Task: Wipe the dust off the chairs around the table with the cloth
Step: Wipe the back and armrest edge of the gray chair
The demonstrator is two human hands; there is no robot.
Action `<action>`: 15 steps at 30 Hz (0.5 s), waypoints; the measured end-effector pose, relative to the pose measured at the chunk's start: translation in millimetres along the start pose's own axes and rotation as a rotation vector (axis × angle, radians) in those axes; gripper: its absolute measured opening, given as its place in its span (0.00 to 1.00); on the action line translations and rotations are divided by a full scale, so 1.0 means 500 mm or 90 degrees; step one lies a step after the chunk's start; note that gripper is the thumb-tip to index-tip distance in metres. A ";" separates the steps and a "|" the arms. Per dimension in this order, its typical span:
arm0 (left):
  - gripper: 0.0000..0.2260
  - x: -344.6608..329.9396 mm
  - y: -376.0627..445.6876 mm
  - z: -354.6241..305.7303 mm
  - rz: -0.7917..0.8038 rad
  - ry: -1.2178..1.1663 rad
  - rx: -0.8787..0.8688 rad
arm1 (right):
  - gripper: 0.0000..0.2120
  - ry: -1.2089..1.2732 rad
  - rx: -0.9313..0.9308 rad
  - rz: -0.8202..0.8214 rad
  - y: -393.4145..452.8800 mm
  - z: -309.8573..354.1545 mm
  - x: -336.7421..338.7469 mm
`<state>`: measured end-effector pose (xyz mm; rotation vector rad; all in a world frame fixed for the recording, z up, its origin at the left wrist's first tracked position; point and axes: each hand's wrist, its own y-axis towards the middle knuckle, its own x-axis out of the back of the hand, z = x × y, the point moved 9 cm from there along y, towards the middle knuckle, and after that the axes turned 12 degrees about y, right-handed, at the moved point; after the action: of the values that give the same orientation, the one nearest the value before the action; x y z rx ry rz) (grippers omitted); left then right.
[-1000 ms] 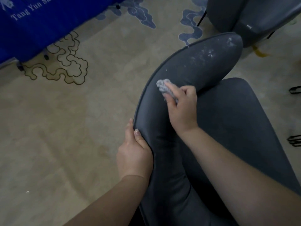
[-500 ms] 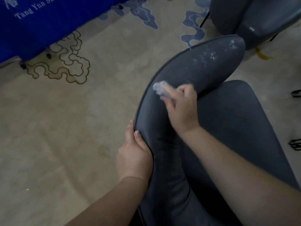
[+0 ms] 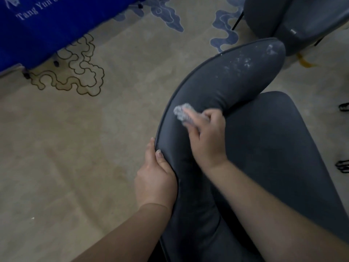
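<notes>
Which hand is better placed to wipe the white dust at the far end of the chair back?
The right hand, probably: it holds the cloth on the chair back, nearer the dust. The left hand grips the edge.

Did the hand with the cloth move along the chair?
Yes, a little. The right hand slid the cloth down the chair back, away from the dusty white patch and toward the left hand.

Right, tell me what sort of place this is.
Probably a meeting or function room: a beige patterned carpet, a blue printed table cloth hanging to the floor, and matching dark grey padded chairs, the dusty near one beside a second.
</notes>
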<state>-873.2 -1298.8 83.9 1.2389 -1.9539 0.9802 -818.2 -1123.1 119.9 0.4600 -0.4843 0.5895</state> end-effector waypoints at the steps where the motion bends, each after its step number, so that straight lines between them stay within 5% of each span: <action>1: 0.19 0.000 -0.001 0.000 0.000 0.002 -0.003 | 0.17 -0.026 -0.003 -0.015 0.038 -0.011 0.005; 6: 0.19 0.000 0.000 0.002 -0.002 0.004 -0.010 | 0.17 -0.034 -0.119 -0.078 0.136 -0.067 0.014; 15: 0.19 -0.004 0.002 0.006 -0.001 -0.001 -0.004 | 0.15 0.049 0.023 -0.011 -0.102 0.025 0.007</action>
<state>-874.0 -1300.0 80.6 1.2383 -1.9559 0.9708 -787.8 -1165.8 117.9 0.4742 -0.3965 0.5979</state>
